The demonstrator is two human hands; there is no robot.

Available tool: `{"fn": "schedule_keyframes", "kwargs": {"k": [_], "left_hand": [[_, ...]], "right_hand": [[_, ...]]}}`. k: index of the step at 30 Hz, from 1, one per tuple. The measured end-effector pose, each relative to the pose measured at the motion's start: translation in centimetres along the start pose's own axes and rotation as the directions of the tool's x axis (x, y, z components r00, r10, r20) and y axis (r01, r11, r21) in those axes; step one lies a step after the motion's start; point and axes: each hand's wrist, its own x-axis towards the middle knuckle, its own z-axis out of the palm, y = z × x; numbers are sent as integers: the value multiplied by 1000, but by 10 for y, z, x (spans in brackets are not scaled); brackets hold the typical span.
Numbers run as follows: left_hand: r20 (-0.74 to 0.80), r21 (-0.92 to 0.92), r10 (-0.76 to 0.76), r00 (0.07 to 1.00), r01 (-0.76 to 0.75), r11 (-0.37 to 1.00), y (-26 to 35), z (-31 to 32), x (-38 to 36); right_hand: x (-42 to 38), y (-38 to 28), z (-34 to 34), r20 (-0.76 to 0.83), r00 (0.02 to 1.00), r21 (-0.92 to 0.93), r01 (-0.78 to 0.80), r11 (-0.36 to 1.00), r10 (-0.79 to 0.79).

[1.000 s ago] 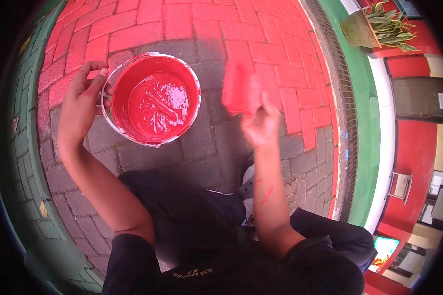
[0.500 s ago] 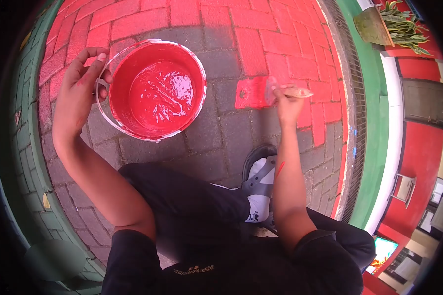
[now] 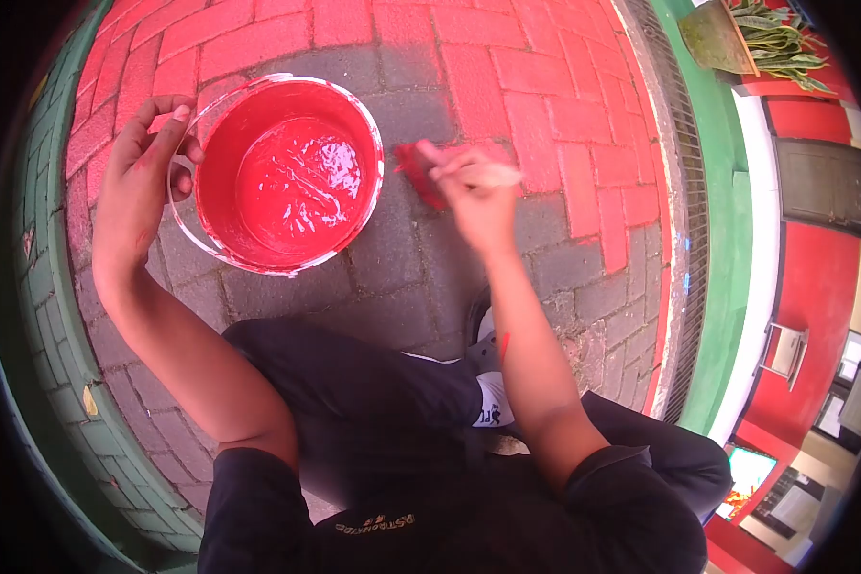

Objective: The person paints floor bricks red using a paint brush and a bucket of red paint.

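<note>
Grips the white handle (image 3: pixel 178 212) of the paint bucket (image 3: pixel 217 182) with the left hand (image 3: pixel 148 158), with thumb and fingers bent around it, just outside the bucket's left edge. Grasps a paintbrush (image 3: pixel 496 176) in the right hand (image 3: pixel 474 201), with its pale end pointing right and its red bristles (image 3: pixel 417 177) turned left, toward the bucket. Has the bucket between the two hands, close against the left and a little apart from the right, with the bristles just beside its right rim, across a narrow gap.

Looks down into the bucket's open mouth, onto glossy, ridged red paint (image 3: pixel 292 187). Cannot tell from above about its base, set down or hanging from the left hand. Holds the bristles at the border between bare grey pavers (image 3: pixel 383 244) and red-painted pavers (image 3: pixel 536 72). Cannot tell, for the blur, of contact or a slight gap there.

Reaches both arms forward over dark trousers (image 3: pixel 354 383), low to the ground. Bears a red streak (image 3: pixel 505 344) on the right forearm, near a white sock (image 3: pixel 491 397). Has a drain grate (image 3: pixel 694 239) and a green strip (image 3: pixel 727 191) off to the right, with a potted plant (image 3: pixel 780 53) at the upper right, and a green kerb (image 3: pixel 67 335) along the left.
</note>
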Motion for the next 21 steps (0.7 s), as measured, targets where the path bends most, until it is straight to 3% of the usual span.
{"fn": "schedule_keyframes", "kwargs": {"k": [2,3,5,7,8,9,10,11,12,13,15,16,18,19,21], "left_hand": [[-7,-8,-4,1000,4,1000,-1,0,-1],[-13,-15,-7,1000,7,1000,-2,-1,-1],[-16,-17,-9,1000,9,1000,-6,-3,1],[-23,-20,-8,1000,8,1000,-7,-5,4],[-20,-22,-6,1000,5,1000,-7,-5,4],[-14,-22,-4,1000,3,1000,-7,-5,5],[-10,-21,-4,1000,4,1000,-7,-4,5],[-19,-11,-5,1000,5,1000,-7,-3,6],[-28,-1,-6,1000,5,1000,-7,-2,6],[-26,1,-6,1000,6,1000,-7,-1,7],[-10,-7,1,1000,-1,1000,-10,-1,9],[-9,-5,-3,1000,3,1000,-10,-1,9],[0,-18,6,1000,-6,1000,-8,-2,7],[2,-16,2,1000,-2,1000,-8,-2,6],[-24,-14,4,1000,-5,1000,-6,-2,5]], "right_hand": [[9,-3,-25,-213,936,261,-222,939,280],[12,10,-41,-306,895,183,-277,943,323],[16,60,-87,-369,779,314,-410,857,508],[23,64,-112,-451,772,230,-385,894,448],[25,75,-122,-497,841,-22,-256,966,212],[25,73,-124,-481,876,-275,-114,955,-34],[22,57,-114,-426,905,-230,-102,968,-6],[18,76,-106,-348,929,115,-93,989,128],[15,95,-97,-227,948,447,-104,888,225],[8,83,-75,-235,941,86,-229,970,243],[-2,7,-38,-110,987,-409,-153,900,118],[-3,10,-38,-110,986,-408,-157,899,122],[-2,15,-39,-178,984,-185,-13,983,-20],[-1,14,-39,-177,984,-184,-18,983,-15],[5,9,-39,-498,824,200,-192,961,269]]}}
